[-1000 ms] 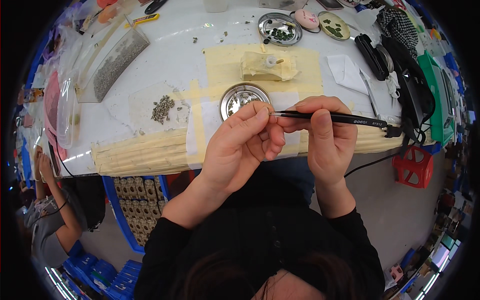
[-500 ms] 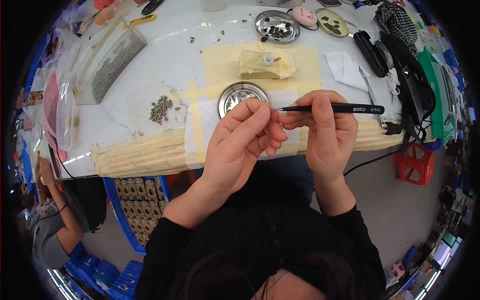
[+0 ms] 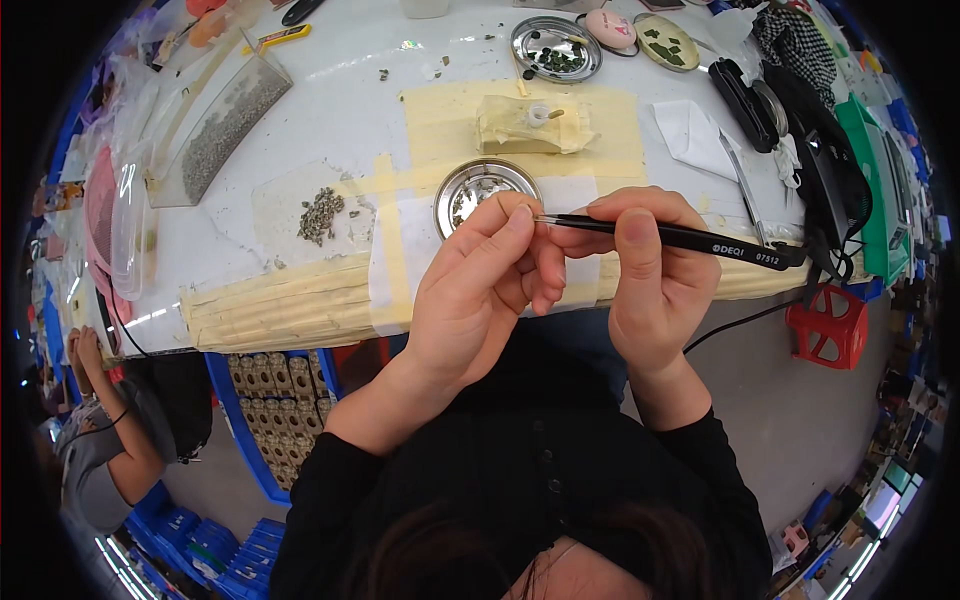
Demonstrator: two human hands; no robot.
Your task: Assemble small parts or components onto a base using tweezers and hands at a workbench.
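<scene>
Tweezers (image 3: 660, 236), black and slim, lie almost level in the right hand (image 3: 650, 290), with the fine tip pointing to 9 o'clock and meeting the fingertips (image 3: 520, 215) of the left hand (image 3: 480, 300). The right hand is closed around the tool, index finger on top and thumb pressing from below. The left hand is pinched narrow, thumb against index finger, seemingly on a very small piece; the piece itself is too small to see.

To do this step well, I think both wrists should stay close together, so that the tip does not shake. Pressure on the tweezers should be light and even, because a tiny part may spring away. It would be wise to keep the work over the small round metal dish (image 3: 485, 190), just at 12 o'clock from the fingers, so that a dropped piece falls in it.

Both hands hover above the near edge of the white worktop (image 3: 330, 110). At 10 o'clock from the hands lies a small heap of grey parts (image 3: 320, 213).
</scene>
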